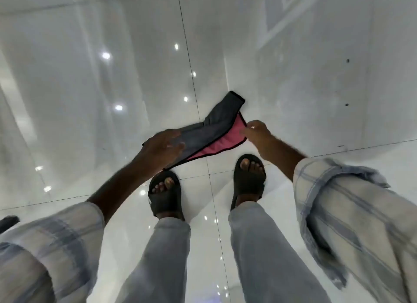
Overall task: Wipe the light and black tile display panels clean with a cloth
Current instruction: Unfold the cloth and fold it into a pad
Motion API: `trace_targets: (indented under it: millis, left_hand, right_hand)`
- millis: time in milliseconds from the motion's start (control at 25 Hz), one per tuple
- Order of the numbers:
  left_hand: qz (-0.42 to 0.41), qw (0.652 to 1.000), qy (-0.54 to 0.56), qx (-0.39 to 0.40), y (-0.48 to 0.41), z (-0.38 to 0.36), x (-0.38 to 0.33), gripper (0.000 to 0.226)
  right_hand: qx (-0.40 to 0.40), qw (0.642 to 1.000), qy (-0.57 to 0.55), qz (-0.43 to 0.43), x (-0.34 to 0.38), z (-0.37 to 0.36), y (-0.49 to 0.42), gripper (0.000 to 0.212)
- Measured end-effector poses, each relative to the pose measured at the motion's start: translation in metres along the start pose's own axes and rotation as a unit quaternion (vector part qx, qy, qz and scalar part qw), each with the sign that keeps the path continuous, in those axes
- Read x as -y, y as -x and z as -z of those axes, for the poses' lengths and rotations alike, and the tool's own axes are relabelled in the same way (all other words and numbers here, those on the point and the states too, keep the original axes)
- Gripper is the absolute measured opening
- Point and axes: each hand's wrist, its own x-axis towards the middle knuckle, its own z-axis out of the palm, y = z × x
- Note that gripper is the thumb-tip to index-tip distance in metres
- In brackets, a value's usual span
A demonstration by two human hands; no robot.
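Observation:
A cloth (209,131), dark grey on one side and pink on the other with a black edge, hangs stretched between my two hands above the floor. My left hand (161,148) holds its left end, with the fingers spread over the grey side. My right hand (256,130) pinches the cloth's right edge between thumb and fingers. A light tile panel (316,77) stands upright ahead on the right, matte pale grey with a few dark specks. No black panel is in sight.
Glossy white floor tiles (112,88) with dark grout lines reflect ceiling lights. My feet in black slides (165,194) (248,180) stand just below the cloth. A dark object (8,221) shows at the left edge.

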Motion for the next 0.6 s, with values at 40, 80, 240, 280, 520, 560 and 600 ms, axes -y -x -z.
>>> trace_targets:
  millis: [40,80,240,280,520,560,600]
  left_hand:
    - [0.003,1.000,0.006,0.001,-0.014,-0.004,0.004,0.045]
    - [0.013,1.000,0.005,0.005,-0.027,-0.005,0.007,0.051]
    - [0.031,0.999,0.005,0.012,-0.050,-0.004,0.015,0.041]
    - [0.029,0.999,-0.014,0.009,-0.047,-0.001,0.018,0.040]
    - [0.029,1.000,-0.003,0.000,0.008,0.026,-0.008,0.039]
    - [0.030,0.999,0.020,-0.006,0.023,0.032,-0.023,0.039]
    - [0.023,0.999,0.041,-0.008,0.041,0.038,-0.042,0.038]
  right_hand:
    - [-0.001,0.999,-0.044,0.003,0.004,-0.007,-0.020,0.015]
    - [0.001,0.997,-0.077,-0.007,0.006,-0.015,-0.039,0.020]
    - [-0.030,0.984,-0.177,-0.002,0.011,-0.042,-0.084,0.045]
    - [-0.058,0.983,-0.176,0.007,0.011,-0.044,-0.081,0.030]
    - [-0.087,0.958,-0.268,0.059,0.026,-0.029,0.009,0.004]
    - [-0.076,0.953,-0.284,0.067,0.038,-0.022,0.038,0.005]
    - [-0.066,0.950,-0.294,0.084,0.051,-0.015,0.067,0.009]
